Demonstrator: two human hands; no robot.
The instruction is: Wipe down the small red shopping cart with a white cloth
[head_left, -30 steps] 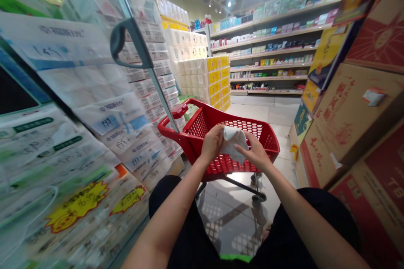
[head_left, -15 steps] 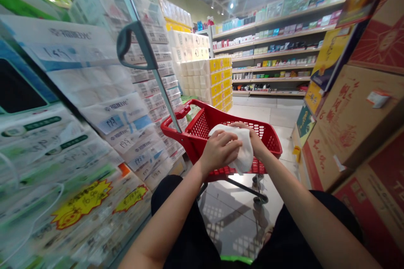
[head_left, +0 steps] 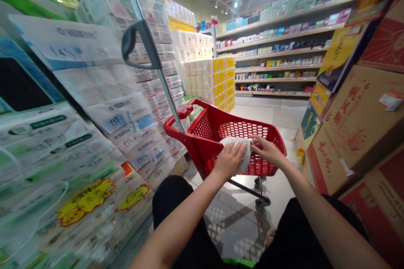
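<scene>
A red plastic shopping cart stands in front of me, with a white cloth or wipe draped over the near edge of its basket. My left hand presses on the cloth, fingers together and curved over it against the basket's side. At the cloth's right edge is my right hand, its thumb and fingers apart, fingertips close to the basket rim. Whether those fingertips touch the cloth, I cannot tell. The undersides of the left fingers are hidden.
Stacked tissue packs line the left side, beside a metal pole with a grey handle. Cardboard boxes are piled on the right. Shelves of small products stand at the back, beyond a tiled floor.
My right hand has come away from behind the cloth to its right edge, fingers now spread. The left hand has shifted slightly right and lower, and the cloth now lies lower against the basket.
</scene>
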